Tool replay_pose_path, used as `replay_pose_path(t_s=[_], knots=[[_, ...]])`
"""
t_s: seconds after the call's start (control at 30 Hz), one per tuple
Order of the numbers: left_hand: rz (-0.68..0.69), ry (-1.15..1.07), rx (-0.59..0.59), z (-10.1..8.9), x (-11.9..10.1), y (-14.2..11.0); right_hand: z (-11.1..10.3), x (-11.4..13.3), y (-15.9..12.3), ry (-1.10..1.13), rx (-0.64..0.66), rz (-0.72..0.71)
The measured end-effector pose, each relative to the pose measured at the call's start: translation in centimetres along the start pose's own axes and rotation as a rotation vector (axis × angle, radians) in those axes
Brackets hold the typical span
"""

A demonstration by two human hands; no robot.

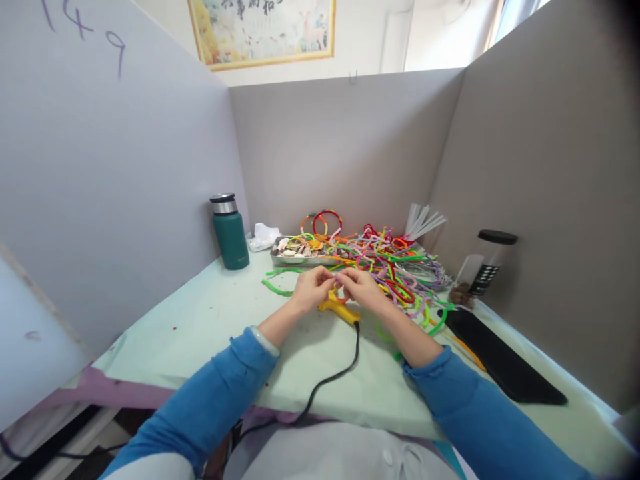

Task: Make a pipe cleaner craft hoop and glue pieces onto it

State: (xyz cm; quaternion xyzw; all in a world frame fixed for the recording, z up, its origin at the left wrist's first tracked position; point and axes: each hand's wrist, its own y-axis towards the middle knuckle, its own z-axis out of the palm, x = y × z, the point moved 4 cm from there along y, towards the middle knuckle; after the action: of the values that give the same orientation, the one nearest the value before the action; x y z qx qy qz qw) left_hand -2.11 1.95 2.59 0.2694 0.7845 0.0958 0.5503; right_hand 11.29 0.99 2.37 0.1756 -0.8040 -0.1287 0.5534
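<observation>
My left hand [313, 288] and my right hand [364, 289] meet over the middle of the table, fingers pinched and fingertips nearly touching. Between them shows something tiny with a hint of purple and yellow, too small to name. Just below the fingers lies a yellow glue gun [344, 311], its black cord running toward the front edge. A bent green pipe cleaner [274, 288] rests left of my left hand. Beyond my right hand spreads a tangled heap of colourful pipe cleaners [387, 257].
Behind the hands, a metal tray [306, 261] holds shells, with coloured hoops [327, 223] standing at its back. A green bottle [231, 233] and white tissue [263, 237] are at left. White sticks [423, 223], a tilted clear jar [486, 270] and a black flat object [500, 357] lie right. Grey partitions [345, 147] enclose the table.
</observation>
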Motion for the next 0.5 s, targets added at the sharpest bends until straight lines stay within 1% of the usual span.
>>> replay_pose_path(t_s=[0.07, 0.13, 0.27, 0.33, 0.4, 0.5], knots=[[-0.005, 0.007, -0.022, -0.1, 0.1, 0.0, 0.0, -0.3, 0.1, -0.013, -0.013, 0.019], [0.0, 0.018, -0.032, -0.2, 0.3, 0.1, 0.0, -0.6, 0.1, -0.042, -0.025, -0.003], [-0.001, 0.009, -0.034, -0.3, 0.5, 0.3, -0.2, -0.7, -0.1, -0.159, -0.057, -0.137], [-0.054, -0.035, -0.028, -0.3, 0.8, 0.3, -0.3, -0.4, -0.3, -0.231, -0.08, -0.205], [-0.134, -0.111, -0.006, -0.2, 1.0, 0.3, -0.4, 0.1, -0.6, -0.283, -0.101, -0.267], [-0.225, -0.248, 0.037, 0.0, 1.1, 0.2, -0.4, 0.9, -0.9, -0.307, -0.106, -0.318]])
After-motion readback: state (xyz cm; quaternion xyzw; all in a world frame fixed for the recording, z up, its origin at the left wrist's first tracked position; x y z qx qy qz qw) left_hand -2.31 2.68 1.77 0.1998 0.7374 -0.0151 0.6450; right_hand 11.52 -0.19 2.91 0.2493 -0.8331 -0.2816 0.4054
